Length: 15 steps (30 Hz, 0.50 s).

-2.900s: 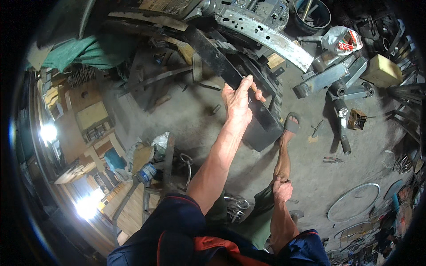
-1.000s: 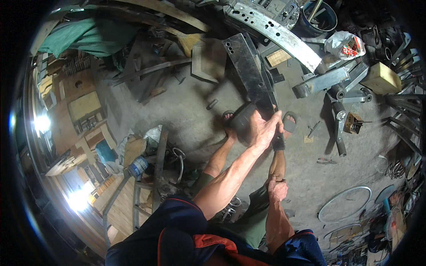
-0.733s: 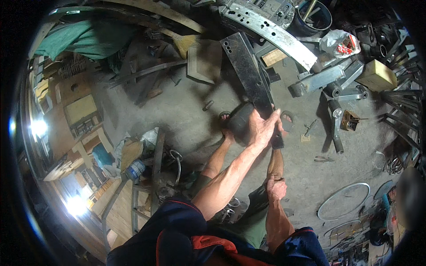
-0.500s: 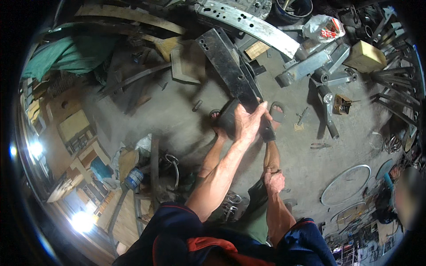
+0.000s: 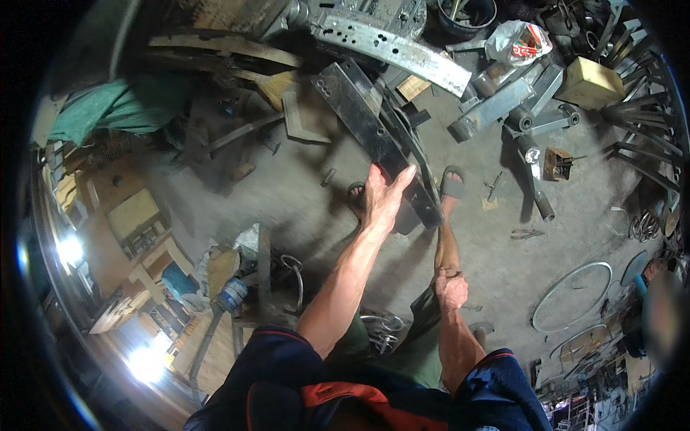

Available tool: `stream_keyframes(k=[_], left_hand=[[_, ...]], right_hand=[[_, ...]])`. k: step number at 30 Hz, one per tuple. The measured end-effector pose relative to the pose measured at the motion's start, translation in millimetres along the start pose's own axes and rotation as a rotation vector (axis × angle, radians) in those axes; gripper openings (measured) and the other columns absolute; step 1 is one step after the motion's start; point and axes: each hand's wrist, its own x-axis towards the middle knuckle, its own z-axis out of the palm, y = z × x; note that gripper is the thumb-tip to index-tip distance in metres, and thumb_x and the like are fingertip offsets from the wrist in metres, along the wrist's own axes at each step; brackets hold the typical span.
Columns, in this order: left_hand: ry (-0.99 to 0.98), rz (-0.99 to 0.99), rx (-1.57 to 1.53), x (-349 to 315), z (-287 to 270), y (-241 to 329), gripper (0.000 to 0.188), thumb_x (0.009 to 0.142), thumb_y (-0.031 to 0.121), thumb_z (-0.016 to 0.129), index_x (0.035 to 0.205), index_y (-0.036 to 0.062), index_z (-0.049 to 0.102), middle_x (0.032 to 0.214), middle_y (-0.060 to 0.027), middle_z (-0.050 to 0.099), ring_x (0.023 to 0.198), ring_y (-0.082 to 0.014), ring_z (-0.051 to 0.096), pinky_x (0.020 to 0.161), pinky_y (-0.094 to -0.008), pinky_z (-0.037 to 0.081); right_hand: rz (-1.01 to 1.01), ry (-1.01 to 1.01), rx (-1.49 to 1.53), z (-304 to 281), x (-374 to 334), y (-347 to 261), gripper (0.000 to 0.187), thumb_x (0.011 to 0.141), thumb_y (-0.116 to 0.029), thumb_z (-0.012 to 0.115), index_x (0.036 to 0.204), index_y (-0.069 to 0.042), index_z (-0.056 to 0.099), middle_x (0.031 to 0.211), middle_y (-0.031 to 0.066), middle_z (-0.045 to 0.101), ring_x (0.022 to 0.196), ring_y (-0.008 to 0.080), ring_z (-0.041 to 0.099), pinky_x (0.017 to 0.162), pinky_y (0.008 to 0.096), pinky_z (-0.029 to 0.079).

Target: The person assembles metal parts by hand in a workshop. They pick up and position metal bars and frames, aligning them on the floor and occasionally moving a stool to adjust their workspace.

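Observation:
A long black steel beam with small holes at its far end slants across the middle, its near end between my feet. My left hand is closed on the beam's left edge near that end, the thumb lying over its face and the other fingers mostly hidden. A second dark, curved metal piece runs along the beam's right side. Beside my right knee, my right hand is closed in a fist. Small dark bits show at its edges, too little to name what it holds.
Grey square steel tubes and a yellowish block lie to the far right. A perforated steel plate lies at the back. Pliers, a small open box and a metal ring are on the right floor.
My left hand has shifted left on the beam, its thumb now on the face instead of over the right edge. The beam's far end sits slightly nearer. My right hand stays closed by the knee.

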Motion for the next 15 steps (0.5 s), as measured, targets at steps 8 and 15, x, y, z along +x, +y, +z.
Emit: stream_keyframes(k=[8, 15], left_hand=[[0.010, -0.314, -0.182, -30.4, -44.2, 12.2, 0.052, 0.103, 0.046, 0.052, 0.136, 0.0060, 0.046, 0.123, -0.0098, 0.061, 0.107, -0.0214, 0.063, 0.085, -0.0386, 0.052], [0.103, -0.376, 0.299, -47.0, -41.4, 17.9, 0.039, 0.102, 0.032, 0.056, 0.126, 0.0019, 0.050, 0.107, -0.0149, 0.066, 0.081, -0.0210, 0.070, 0.065, -0.0317, 0.058]], right_hand=[[-0.120, -0.060, 0.341, -29.8, 24.3, 17.7, 0.079, 0.083, -0.057, 0.068, 0.128, 0.007, 0.059, 0.121, 0.0310, 0.064, 0.117, 0.0444, 0.061, 0.099, 0.0485, 0.048], [-0.770, 0.150, 0.835, -146.1, -30.9, -90.7, 0.062, 0.087, -0.026, 0.075, 0.135, 0.006, 0.053, 0.131, 0.0258, 0.060, 0.124, 0.0364, 0.058, 0.105, 0.0424, 0.045]])
